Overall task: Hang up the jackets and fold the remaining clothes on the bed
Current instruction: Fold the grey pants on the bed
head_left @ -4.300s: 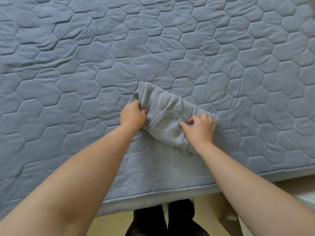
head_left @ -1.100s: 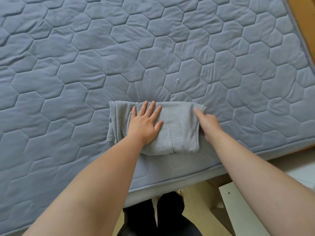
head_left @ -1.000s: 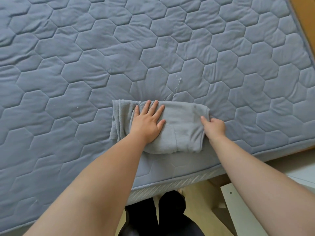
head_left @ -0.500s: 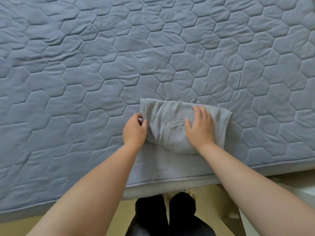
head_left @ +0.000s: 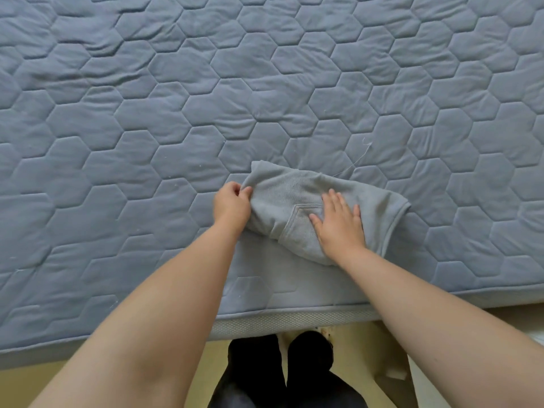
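Observation:
A folded grey garment with a stitched pocket lies near the front edge of the bed, which is covered by a blue-grey hexagon-quilted mattress cover. My left hand pinches the garment's left end and holds that edge lifted slightly off the cover. My right hand lies flat on top of the garment beside the pocket, fingers straight and spread, pressing it down.
The mattress's front edge runs across the lower part of the view. Below it are a yellowish floor and my dark-clad legs. A white furniture piece stands at the lower right. A loose thread lies just behind the garment.
A second ago my left palm pressed the garment flat and my right hand held its right end. Now my left hand pinches the left end and my right palm presses on top.

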